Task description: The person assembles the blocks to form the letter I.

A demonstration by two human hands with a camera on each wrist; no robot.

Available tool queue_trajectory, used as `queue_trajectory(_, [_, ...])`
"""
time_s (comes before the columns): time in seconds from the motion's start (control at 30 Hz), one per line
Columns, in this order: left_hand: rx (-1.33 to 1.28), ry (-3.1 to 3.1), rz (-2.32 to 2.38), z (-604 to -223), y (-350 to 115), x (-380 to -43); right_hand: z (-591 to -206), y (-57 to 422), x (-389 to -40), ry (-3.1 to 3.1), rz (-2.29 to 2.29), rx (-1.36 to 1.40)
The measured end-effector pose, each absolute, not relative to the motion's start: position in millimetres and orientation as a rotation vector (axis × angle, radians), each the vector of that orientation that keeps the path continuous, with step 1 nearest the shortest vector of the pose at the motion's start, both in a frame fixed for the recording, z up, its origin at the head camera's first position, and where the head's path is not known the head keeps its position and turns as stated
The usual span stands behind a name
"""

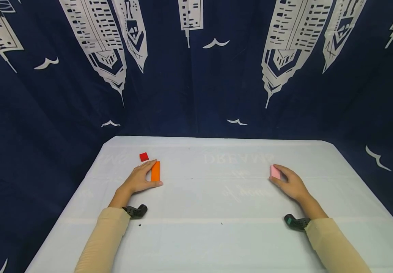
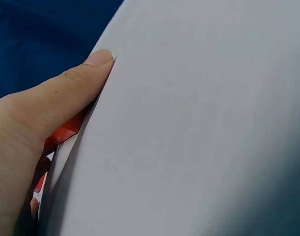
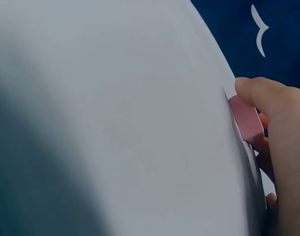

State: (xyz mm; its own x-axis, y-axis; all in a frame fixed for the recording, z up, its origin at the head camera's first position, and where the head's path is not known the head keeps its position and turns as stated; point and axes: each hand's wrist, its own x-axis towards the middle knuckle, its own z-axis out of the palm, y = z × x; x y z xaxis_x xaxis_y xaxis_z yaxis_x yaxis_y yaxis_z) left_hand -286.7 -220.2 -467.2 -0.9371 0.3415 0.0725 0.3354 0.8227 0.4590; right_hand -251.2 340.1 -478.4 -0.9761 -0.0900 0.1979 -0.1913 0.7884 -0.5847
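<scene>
On the left of the white table, my left hand [image 1: 139, 179] holds an upright-looking orange block [image 1: 156, 171] between thumb and fingertips. In the left wrist view the thumb covers most of this orange block [image 2: 67, 130]. A small red block [image 1: 143, 157] lies just beyond the fingers of that hand. Over on the right, my right hand [image 1: 293, 185] pinches a pink block [image 1: 275, 172] by its two ends, thumb nearer me and fingers at the far end. The right wrist view shows one face of the pink block [image 3: 247, 119] under the thumb, close to the tabletop.
The white table [image 1: 213, 204] carries faint lettering and creases, with tiny dark specks near the front. A dark blue cloth [image 1: 196, 87] printed with white buildings and birds hangs behind its far edge. Each wrist wears a black strap device [image 1: 136, 211].
</scene>
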Motion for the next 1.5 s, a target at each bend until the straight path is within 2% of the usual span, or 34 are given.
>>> queue_trajectory(0.93, [0.492, 2.987, 0.909, -472, -220, -286, -487, 340, -249, -2.752, 0.878, 0.203])
queue_trajectory(1.5, [0.547, 2.991, 0.899, -459, -199, -293, -486, 338, -250, -2.768, 0.872, 0.196])
